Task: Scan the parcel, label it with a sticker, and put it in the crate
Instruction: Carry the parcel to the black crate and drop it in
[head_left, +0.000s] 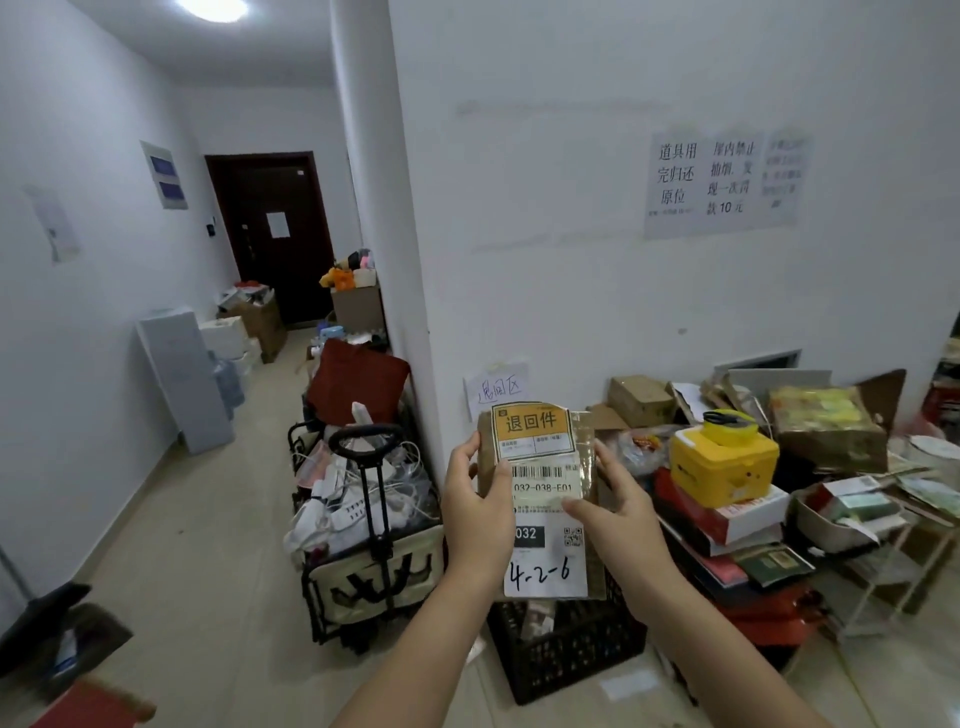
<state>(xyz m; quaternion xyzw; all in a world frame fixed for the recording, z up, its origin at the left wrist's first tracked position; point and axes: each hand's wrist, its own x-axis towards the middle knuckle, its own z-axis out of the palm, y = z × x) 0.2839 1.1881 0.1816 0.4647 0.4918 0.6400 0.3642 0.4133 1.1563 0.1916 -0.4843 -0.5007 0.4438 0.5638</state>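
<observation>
I hold a flat brown parcel (588, 441) upright in front of me with both hands. A yellow and white sticker (532, 428) covers its top, and a white shipping label (545, 566) with a barcode and handwritten numbers runs down its front. My left hand (475, 506) grips the parcel's left edge, thumb on the label. My right hand (613, 506) grips its right edge. Directly below the parcel a black plastic crate (566, 654) stands on the floor against the wall, its inside mostly hidden by the parcel.
A folding cart (374, 571) full of cables stands left of the crate. To the right is a heap of boxes, books and a yellow box (722, 465). Bare floor stretches down the corridor on the left toward a dark door (270, 234).
</observation>
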